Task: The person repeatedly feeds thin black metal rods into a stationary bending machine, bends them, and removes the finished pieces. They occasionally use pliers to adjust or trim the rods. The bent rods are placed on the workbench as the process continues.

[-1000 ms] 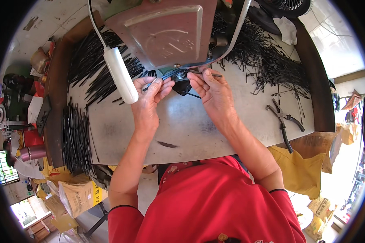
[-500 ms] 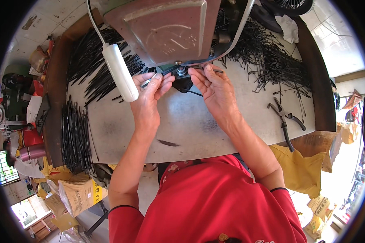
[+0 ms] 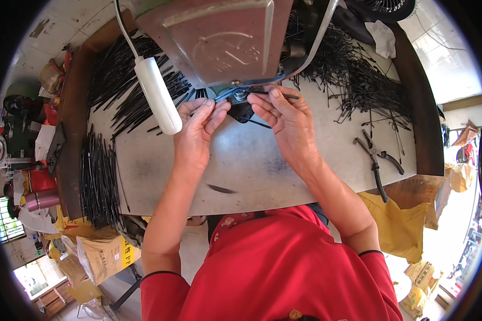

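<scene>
We saw the left hand [image 3: 196,124] with its thumb and fingers brought together in a pinch, gripping a slim dark strand [image 3: 224,96] that ran from the fingertips toward the right, up to a small round metal fitting [image 3: 240,96] just beyond them. The right hand [image 3: 287,116] was likewise closed to a thumb-and-finger pinch; it held a dark length [image 3: 290,96] whose tip jutted past the fingers on their far right, while its inner part pointed back toward the same fitting. We could not tell whether the two hands shared one continuous piece, since the middle lay small and dark between them, beneath the reddish machine housing [image 3: 219,45] ahead of both hands. By our judgement the strand was light and springy, stiff enough to stand out straight from the fingers, a little slick, and more apt to bend or twist than to break. We thought the best hold was a fingertip pinch close on either side of the fitting, where little free length could flex. Similar pieces lay in a bundle [image 3: 99,179] well to the left of the left hand and in a tangle [image 3: 367,85] beyond and right of the right hand; pliers [image 3: 375,155] rested to that hand's right, nearer the body.
</scene>
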A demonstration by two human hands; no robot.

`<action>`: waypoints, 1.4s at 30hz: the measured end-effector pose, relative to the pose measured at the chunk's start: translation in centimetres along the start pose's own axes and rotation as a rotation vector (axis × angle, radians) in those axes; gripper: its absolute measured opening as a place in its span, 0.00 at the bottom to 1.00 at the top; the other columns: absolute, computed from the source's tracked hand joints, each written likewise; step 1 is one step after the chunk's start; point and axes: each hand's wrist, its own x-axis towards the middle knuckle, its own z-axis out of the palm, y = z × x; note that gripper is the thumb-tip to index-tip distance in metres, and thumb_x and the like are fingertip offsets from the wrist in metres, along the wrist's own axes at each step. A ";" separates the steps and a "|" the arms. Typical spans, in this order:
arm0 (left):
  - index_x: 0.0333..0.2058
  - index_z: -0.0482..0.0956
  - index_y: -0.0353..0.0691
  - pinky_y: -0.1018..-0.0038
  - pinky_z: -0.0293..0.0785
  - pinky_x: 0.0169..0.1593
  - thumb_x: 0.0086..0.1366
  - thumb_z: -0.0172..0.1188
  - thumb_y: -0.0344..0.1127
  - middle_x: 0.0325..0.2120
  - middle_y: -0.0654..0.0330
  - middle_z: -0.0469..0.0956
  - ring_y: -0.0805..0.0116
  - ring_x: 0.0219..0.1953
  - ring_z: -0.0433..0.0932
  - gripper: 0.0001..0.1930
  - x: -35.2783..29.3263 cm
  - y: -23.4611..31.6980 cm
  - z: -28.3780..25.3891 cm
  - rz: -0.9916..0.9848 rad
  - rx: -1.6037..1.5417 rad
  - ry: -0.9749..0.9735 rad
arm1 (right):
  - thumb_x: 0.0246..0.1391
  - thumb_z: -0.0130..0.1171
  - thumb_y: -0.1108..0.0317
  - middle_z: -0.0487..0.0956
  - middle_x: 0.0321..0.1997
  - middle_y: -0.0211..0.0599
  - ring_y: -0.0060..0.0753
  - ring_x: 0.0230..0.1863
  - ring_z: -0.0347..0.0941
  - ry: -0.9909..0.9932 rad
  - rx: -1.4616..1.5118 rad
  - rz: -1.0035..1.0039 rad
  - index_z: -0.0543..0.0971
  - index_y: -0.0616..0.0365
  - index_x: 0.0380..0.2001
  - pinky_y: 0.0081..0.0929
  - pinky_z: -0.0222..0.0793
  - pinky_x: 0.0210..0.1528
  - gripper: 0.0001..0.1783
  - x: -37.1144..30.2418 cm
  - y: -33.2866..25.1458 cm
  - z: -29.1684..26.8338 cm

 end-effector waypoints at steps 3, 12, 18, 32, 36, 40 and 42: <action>0.38 0.65 0.32 0.76 0.82 0.43 0.63 0.55 0.24 0.36 0.45 0.76 0.57 0.39 0.81 0.08 -0.3 0.2 0.6 0.068 0.037 -0.004 | 0.60 0.52 0.69 0.78 0.40 0.51 0.39 0.43 0.78 -0.001 0.010 0.007 0.70 0.64 0.40 0.28 0.77 0.45 0.10 0.3 -0.1 -0.1; 0.37 0.65 0.30 0.76 0.81 0.39 0.62 0.57 0.26 0.34 0.43 0.78 0.58 0.35 0.82 0.10 0.6 1.0 0.6 0.004 0.159 -0.022 | 0.60 0.53 0.62 0.78 0.39 0.53 0.40 0.40 0.79 0.058 -0.073 0.017 0.69 0.66 0.41 0.29 0.78 0.43 0.16 -0.1 0.2 0.4; 0.37 0.66 0.30 0.76 0.80 0.37 0.60 0.58 0.26 0.32 0.43 0.79 0.58 0.33 0.82 0.10 1.1 2.4 0.8 0.028 0.314 -0.011 | 0.61 0.52 0.58 0.79 0.36 0.51 0.38 0.37 0.80 -0.067 -0.117 0.116 0.71 0.63 0.40 0.27 0.79 0.38 0.17 2.4 -2.3 -1.8; 0.41 0.75 0.34 0.78 0.75 0.44 0.67 0.52 0.34 0.36 0.58 0.79 0.70 0.39 0.78 0.10 1.6 0.2 -1.9 -0.037 -0.157 0.102 | 0.58 0.54 0.62 0.80 0.34 0.42 0.35 0.30 0.79 0.000 -1.048 -0.263 0.77 0.62 0.38 0.27 0.75 0.31 0.13 -3.4 -7.6 -5.0; 0.41 0.75 0.39 0.83 0.70 0.32 0.67 0.54 0.36 0.24 0.66 0.72 0.78 0.26 0.71 0.09 0.7 1.5 -1.3 0.000 -0.087 0.179 | 0.46 0.54 0.77 0.75 0.35 0.35 0.38 0.28 0.76 0.363 -2.112 -0.517 0.80 0.49 0.38 0.34 0.71 0.30 0.15 -5.2 -13.0 -10.9; 0.42 0.75 0.40 0.86 0.66 0.30 0.65 0.57 0.37 0.21 0.69 0.69 0.82 0.23 0.67 0.10 -0.1 1.1 -0.2 -0.022 -0.047 0.132 | 0.44 0.52 0.77 0.72 0.33 0.33 0.36 0.35 0.74 0.330 -2.364 -0.601 0.77 0.52 0.36 0.35 0.71 0.31 0.13 -5.5 -14.9 -14.1; 0.42 0.75 0.40 0.86 0.64 0.29 0.65 0.57 0.37 0.22 0.69 0.69 0.83 0.24 0.67 0.10 -0.4 0.9 -0.1 -0.017 -0.021 0.121 | 0.44 0.53 0.77 0.73 0.34 0.33 0.36 0.38 0.74 0.247 -2.375 -0.648 0.76 0.53 0.34 0.34 0.71 0.31 0.12 -5.0 -15.1 -14.2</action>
